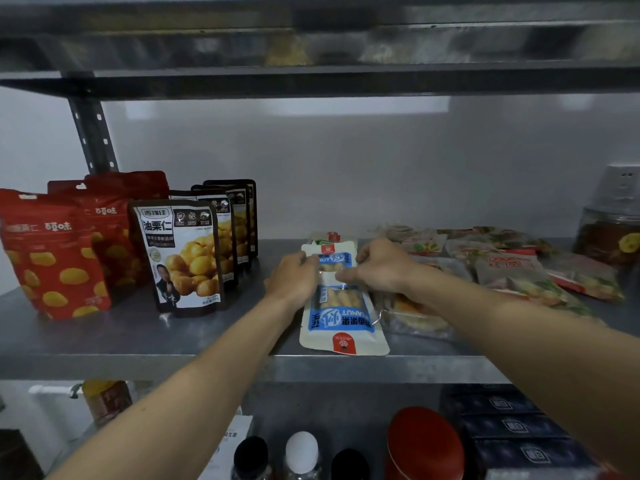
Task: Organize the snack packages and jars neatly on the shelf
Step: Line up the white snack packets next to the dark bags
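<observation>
Two blue-and-white peanut packs lie on the steel shelf (145, 337). The nearer peanut pack (341, 320) lies flat at the front edge. The farther peanut pack (332, 259) is held at its two sides: my left hand (291, 277) grips its left edge and my right hand (379, 266) pinches its right edge. Red chestnut bags (52, 258) and brown-and-white chestnut bags (185, 258) stand upright in rows on the left. A loose heap of flat snack packs (512, 268) lies on the right. A jar (609, 233) stands at the far right.
The upper shelf (311, 46) hangs low overhead, with a perforated post (91, 133) at the back left. Below are bottles (301, 452), a red tin (424, 445) and dark boxes (512, 427). A wall socket (620, 183) sits behind the jar.
</observation>
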Motion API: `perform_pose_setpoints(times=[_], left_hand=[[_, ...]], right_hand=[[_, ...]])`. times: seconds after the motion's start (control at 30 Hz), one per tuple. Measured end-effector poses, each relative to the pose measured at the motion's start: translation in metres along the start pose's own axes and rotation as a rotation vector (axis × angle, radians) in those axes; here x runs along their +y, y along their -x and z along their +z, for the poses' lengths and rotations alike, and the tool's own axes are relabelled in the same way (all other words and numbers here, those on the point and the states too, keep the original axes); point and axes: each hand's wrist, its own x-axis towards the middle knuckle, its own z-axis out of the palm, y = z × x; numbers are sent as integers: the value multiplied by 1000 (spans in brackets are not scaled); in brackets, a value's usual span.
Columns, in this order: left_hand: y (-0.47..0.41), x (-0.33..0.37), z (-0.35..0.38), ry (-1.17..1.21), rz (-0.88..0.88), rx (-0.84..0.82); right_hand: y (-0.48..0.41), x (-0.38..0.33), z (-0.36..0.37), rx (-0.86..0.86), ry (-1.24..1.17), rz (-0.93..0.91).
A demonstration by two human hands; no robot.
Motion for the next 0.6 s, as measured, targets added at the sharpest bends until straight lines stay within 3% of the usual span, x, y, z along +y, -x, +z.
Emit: perform_pose_setpoints(times=[0.3, 0.4, 0.6], left_hand=[[-21, 2, -1, 125, 6, 9], [-31, 5, -6, 153, 29, -42], [-58, 5, -12, 376, -104, -99]], right_hand=[[-14, -1, -4, 51, -100, 138], [-22, -3, -6, 11, -338, 245], [-58, 2, 2, 10, -681, 324]])
